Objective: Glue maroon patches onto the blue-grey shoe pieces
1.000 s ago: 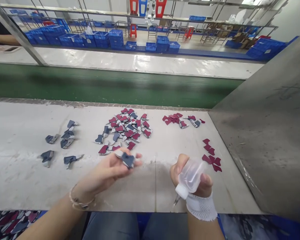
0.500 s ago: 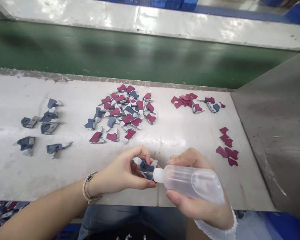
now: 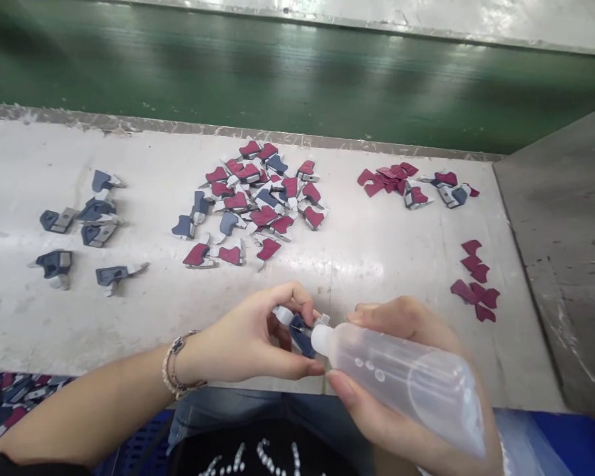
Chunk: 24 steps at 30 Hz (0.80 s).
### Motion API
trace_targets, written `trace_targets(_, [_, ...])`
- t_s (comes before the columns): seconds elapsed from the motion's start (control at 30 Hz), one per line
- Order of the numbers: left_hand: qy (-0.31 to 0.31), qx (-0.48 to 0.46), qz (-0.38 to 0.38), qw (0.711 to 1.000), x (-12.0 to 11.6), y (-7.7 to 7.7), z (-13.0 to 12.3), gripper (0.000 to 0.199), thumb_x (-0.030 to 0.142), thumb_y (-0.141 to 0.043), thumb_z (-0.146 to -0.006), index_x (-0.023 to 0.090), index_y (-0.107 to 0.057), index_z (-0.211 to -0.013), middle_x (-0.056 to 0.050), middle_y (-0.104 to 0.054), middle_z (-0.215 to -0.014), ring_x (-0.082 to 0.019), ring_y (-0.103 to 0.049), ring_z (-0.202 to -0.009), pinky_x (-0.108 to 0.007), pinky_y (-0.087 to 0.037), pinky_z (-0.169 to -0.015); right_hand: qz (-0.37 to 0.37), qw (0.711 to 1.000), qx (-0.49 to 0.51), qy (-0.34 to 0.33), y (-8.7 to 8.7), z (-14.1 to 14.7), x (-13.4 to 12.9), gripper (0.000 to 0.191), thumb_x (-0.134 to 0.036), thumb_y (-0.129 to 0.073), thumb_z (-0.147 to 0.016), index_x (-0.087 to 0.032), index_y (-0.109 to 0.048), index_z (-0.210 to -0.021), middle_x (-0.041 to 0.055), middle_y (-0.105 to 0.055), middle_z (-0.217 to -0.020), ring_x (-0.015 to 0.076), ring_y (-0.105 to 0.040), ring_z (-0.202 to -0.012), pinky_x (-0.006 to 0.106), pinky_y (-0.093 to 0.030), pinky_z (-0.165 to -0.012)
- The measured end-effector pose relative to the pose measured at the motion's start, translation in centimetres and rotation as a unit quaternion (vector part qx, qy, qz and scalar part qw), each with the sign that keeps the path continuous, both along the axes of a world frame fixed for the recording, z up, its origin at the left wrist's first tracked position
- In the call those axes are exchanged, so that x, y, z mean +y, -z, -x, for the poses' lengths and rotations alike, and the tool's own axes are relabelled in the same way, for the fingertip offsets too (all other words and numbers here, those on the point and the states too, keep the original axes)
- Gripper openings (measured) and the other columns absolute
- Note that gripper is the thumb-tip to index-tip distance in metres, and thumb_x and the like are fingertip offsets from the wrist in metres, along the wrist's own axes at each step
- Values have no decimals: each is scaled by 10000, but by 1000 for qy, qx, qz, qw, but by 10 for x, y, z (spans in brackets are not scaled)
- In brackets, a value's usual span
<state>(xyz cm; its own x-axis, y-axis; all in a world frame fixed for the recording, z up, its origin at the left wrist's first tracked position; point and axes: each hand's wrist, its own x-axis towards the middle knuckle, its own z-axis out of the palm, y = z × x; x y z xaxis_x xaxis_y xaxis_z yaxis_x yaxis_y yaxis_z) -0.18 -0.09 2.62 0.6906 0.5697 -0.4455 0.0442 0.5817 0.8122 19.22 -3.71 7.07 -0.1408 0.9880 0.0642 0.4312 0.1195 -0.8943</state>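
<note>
Between the thumb and fingers of my left hand is a small blue and white plastic part, its hollow side facing up. My right hand is wrapped round a clear squeeze bottle with a white cap and a thin needle tip. The bottle lies tilted, its tip at the hollow of the plastic part. Whether liquid comes out cannot be seen. Beyond my left hand lies a pile of similar parts, many topped with a maroon piece.
Several blue and grey parts lie at the left. Loose maroon pieces and a maroon stack are on the right of the white table. A metal panel borders the right side; a green belt runs behind.
The view has tipped down and shifted slightly. The bottle's tip has moved to the plastic part's hollow, and the part has turned a little in my left hand.
</note>
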Motion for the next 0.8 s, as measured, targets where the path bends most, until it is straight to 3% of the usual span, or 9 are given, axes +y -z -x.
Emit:
trace_targets(0.23, [-7,19,-22,1000,1,0,0,381,249,-812,-719,225,-496,-929,24,-557,-983,-73,-537,-687,-192,-446,-571,-57,997,-56,23,-9,5,1,278,-239,-729,-733,-273,-534,-929,-51,-654,-743,130,-650,-578,226,-530,-529])
trace_targets(0.37, [-3,17,-28,999,2,1,0,371,234,-805,-719,212,-483,-902,22,-569,-939,-66,-528,-655,-178,-436,-548,-89,991,-101,-18,-11,7,2,227,-262,-710,-757,-256,-505,-854,-42,-627,-680,148,-628,-530,262,-504,-495])
trace_targets(0.53, [-3,28,-41,999,3,-1,-1,395,254,-809,-706,209,-473,-910,4,-589,-977,-64,-517,-635,-170,-421,-519,-57,996,-69,-14,-9,6,2,256,-306,-705,-808,-286,-496,-953,-35,-644,-747,152,-645,-575,267,-510,-506])
trace_targets(0.8, [-10,11,-27,1000,2,0,-2,379,194,-805,-703,198,-468,-876,1,-586,-952,-87,-538,-705,-200,-444,-584,-48,995,-80,-30,-9,4,1,250,-358,-691,-802,-275,-465,-867,-34,-644,-713,163,-647,-553,279,-506,-477])
